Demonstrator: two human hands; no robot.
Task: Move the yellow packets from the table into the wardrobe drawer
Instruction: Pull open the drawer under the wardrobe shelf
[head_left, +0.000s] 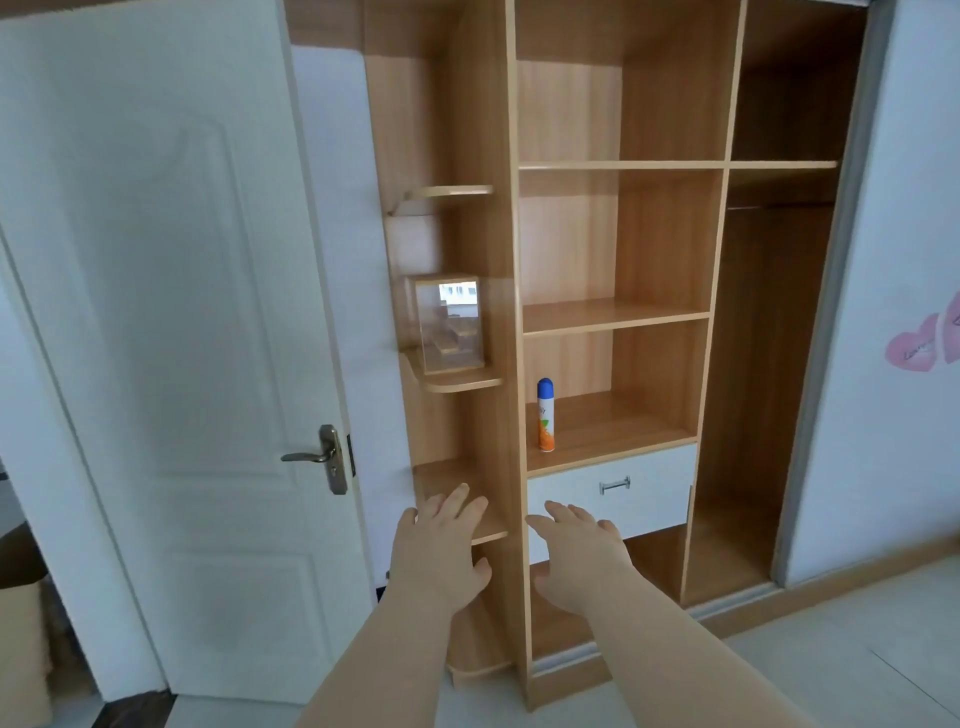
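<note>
At the far left a white door (156, 312) stands with its lever handle (311, 456) turned toward the wardrobe (485, 208), whose rounded side shelves carry a clear box (451, 322). In front of the lower side shelf the left hand (441, 545) reaches forward, palm down, fingers straight and slightly spread, holding nothing. Just to its right, the right hand (576, 551) is stretched out in the same flat, relaxed way and is equally empty, its fingertips in front of the lower left part of the white drawer (654, 488). Whether they touch the front cannot be told. The drawer is closed, and a spray can (545, 415) stands upright on the shelf directly above it. The yellow packets and the table are not in view, so they presumably lie somewhere behind or beside the person. The step in hand looks like opening the drawer before anything is fetched. To do it well, the right hand should rise to the small metal pull (614, 485) at the centre of the front, hook it with curled fingers and draw straight back, so the drawer slides evenly. The left hand can steady the front edge. Further right are the tall open hanging bay and pink heart stickers (924, 340) on the wall.
</note>
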